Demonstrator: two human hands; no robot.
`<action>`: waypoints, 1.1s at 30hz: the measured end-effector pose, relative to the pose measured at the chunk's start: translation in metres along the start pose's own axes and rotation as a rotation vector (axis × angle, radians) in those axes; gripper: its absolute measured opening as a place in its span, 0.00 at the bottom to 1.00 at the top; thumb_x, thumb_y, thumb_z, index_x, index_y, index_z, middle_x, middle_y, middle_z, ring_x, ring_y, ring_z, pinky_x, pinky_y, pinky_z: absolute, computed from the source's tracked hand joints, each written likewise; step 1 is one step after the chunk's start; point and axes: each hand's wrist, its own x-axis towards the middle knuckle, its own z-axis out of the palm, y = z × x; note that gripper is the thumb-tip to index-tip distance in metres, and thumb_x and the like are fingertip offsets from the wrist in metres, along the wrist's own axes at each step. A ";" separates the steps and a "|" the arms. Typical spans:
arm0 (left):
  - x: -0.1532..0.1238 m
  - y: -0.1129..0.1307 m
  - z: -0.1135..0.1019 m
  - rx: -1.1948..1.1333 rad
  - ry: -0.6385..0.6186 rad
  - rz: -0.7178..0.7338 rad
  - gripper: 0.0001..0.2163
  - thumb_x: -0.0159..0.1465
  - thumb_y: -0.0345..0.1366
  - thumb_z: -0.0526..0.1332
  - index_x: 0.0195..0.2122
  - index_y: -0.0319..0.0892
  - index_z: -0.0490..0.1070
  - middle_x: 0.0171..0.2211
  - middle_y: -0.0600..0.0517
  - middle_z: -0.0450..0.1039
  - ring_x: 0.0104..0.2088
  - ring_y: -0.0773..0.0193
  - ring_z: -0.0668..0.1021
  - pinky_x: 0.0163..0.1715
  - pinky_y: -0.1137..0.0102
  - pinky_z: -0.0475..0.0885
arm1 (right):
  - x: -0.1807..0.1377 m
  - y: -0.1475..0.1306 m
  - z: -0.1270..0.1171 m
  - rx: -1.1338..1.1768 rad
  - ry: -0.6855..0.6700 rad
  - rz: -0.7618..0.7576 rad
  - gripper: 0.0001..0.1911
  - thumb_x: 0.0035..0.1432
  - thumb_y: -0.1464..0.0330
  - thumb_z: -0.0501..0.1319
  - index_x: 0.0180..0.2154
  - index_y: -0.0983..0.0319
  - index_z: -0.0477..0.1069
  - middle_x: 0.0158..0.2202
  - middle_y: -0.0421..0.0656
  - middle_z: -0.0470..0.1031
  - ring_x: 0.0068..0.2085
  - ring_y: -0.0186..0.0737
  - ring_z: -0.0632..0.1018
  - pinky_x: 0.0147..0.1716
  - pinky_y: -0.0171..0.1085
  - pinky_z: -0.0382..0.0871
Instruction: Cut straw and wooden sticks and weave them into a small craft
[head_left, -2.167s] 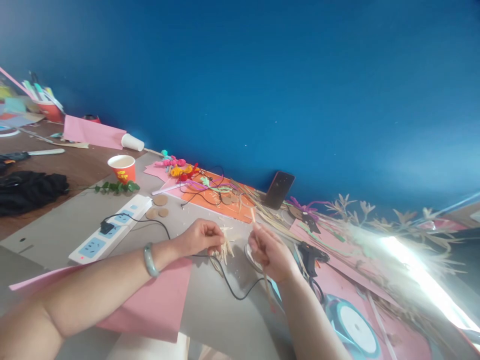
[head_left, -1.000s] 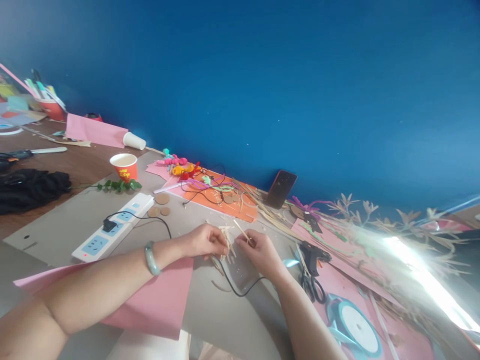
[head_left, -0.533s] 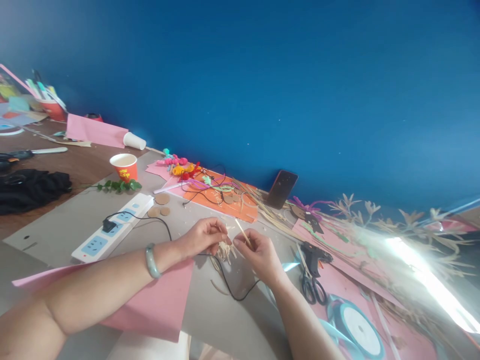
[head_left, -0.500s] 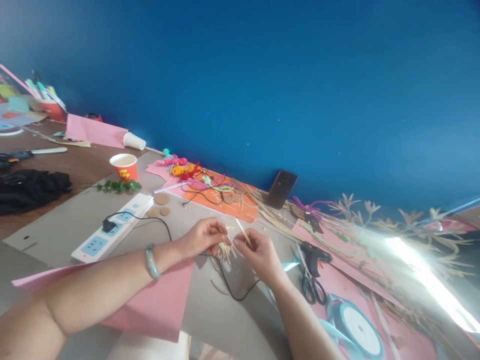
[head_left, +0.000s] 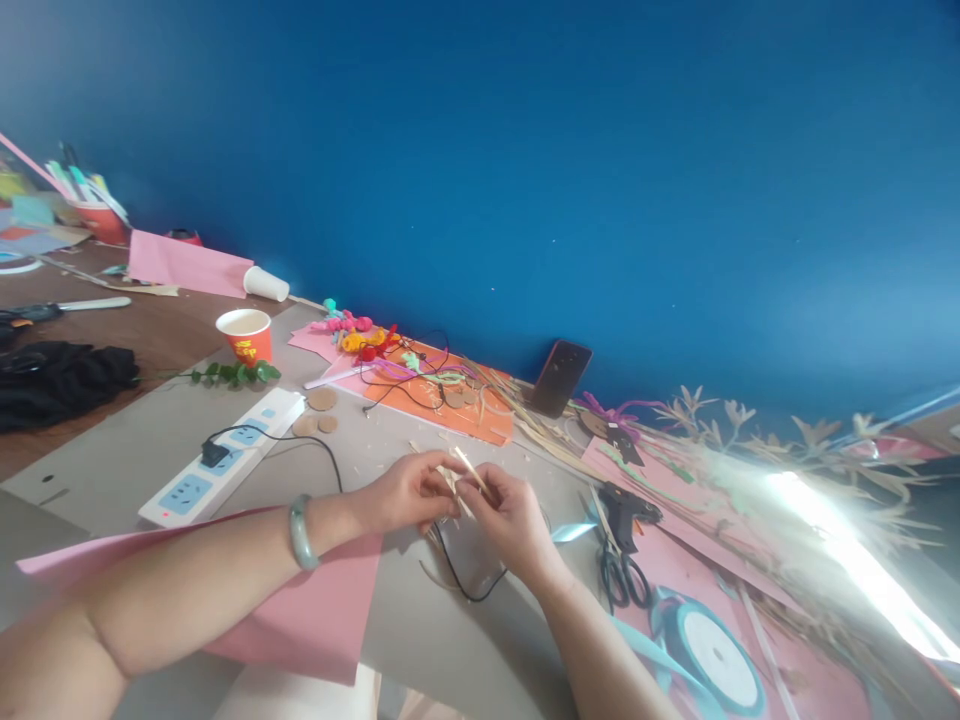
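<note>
My left hand [head_left: 409,492] is closed in a pinch on a small bundle of pale straw pieces [head_left: 450,482] just above the grey board [head_left: 135,440]. A green bangle [head_left: 300,533] sits on that wrist. My right hand [head_left: 510,518] meets it from the right, fingers pinched on a thin straw stick [head_left: 471,468] that points up and to the left. The two hands touch at the fingertips. A black cable [head_left: 457,580] loops under them.
A white power strip [head_left: 225,455] lies at the left, with a red paper cup [head_left: 244,335] and a green sprig behind it. Pink paper [head_left: 322,600] lies under my left forearm. A black glue gun [head_left: 622,510], scissors [head_left: 616,582], ribbon spool [head_left: 709,655] and a phone [head_left: 559,378] are at the right.
My right hand came down from a raised position with the stick and closed in on my left hand; the fingertips now meet over the straw bundle.
</note>
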 end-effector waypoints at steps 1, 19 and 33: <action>0.001 0.000 0.000 -0.002 0.000 -0.020 0.19 0.54 0.38 0.66 0.46 0.37 0.69 0.28 0.49 0.75 0.18 0.72 0.70 0.19 0.76 0.66 | 0.000 -0.001 -0.002 -0.004 0.037 0.008 0.10 0.54 0.63 0.58 0.25 0.63 0.68 0.21 0.36 0.67 0.23 0.31 0.65 0.24 0.31 0.58; 0.007 -0.003 -0.004 -0.062 0.072 -0.095 0.19 0.50 0.40 0.69 0.40 0.37 0.71 0.29 0.51 0.72 0.18 0.74 0.70 0.17 0.76 0.64 | 0.001 -0.002 -0.003 0.114 0.128 0.043 0.15 0.52 0.57 0.60 0.23 0.62 0.67 0.17 0.35 0.63 0.20 0.30 0.62 0.21 0.31 0.57; 0.007 -0.002 -0.004 -0.016 0.095 -0.091 0.15 0.53 0.44 0.66 0.30 0.36 0.70 0.15 0.57 0.65 0.15 0.74 0.67 0.17 0.78 0.61 | 0.002 0.004 -0.004 0.061 0.193 -0.048 0.11 0.57 0.60 0.56 0.31 0.61 0.65 0.24 0.38 0.68 0.24 0.32 0.66 0.25 0.31 0.60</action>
